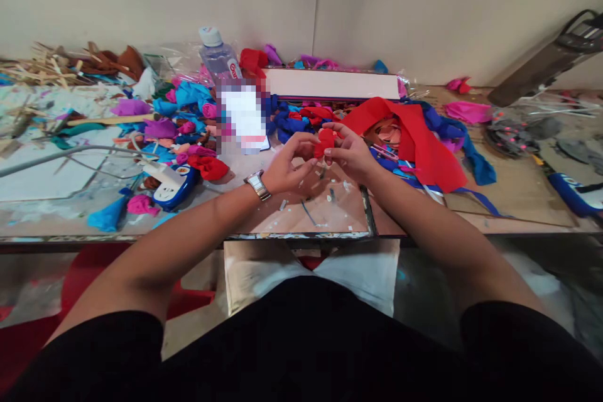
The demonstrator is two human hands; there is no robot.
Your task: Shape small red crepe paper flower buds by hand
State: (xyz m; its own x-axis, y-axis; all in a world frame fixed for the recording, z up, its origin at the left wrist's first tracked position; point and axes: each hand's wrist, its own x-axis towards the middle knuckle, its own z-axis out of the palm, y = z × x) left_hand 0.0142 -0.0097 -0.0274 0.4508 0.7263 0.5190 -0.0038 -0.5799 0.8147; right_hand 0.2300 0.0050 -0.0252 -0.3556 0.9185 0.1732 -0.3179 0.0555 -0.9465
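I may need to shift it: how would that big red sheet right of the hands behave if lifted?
The red sheet drapes in soft folds, so it is likely floppy and light. It lies over blue strips, so lifting may drag them.

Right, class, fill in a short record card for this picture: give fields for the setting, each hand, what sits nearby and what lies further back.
Setting: cluttered workbench against a pale wall
Left hand: wears a wristwatch, fingers on the small red fabric piece
Right hand: pinches the same red piece from the other side
Nearby right: large red cloth over blue strips
Nearby left: heap of pink, blue and purple fabric scraps
Further back: water bottle, long white box
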